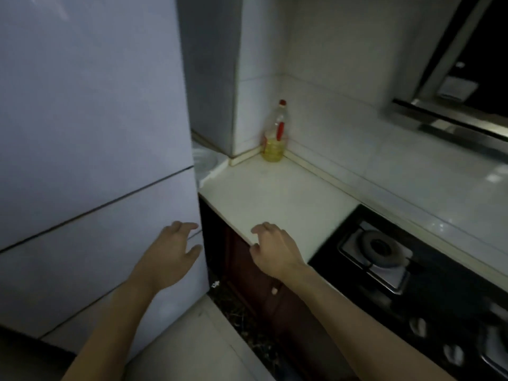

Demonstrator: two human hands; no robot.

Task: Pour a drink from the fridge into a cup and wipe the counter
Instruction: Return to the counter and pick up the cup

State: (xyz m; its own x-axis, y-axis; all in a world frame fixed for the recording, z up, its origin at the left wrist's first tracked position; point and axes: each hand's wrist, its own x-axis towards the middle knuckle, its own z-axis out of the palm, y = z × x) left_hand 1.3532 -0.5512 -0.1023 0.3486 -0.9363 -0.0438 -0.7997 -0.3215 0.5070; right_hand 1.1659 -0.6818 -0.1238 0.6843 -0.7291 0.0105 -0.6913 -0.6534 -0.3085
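A tall pale fridge (90,127) fills the left side, its doors closed. My left hand (173,251) is spread open in front of the fridge's right edge, at the level of a lower door seam, holding nothing. My right hand (272,248) hovers at the front edge of the cream counter (275,193), fingers loosely curled and apart, nothing in it. No cup or cloth is in view.
A plastic oil bottle (275,133) with a red cap stands in the counter's back corner. A black gas hob (384,251) with a burner lies to the right, its knobs below. A range hood (453,111) hangs at upper right. Dark cabinet fronts (247,270) sit under the counter.
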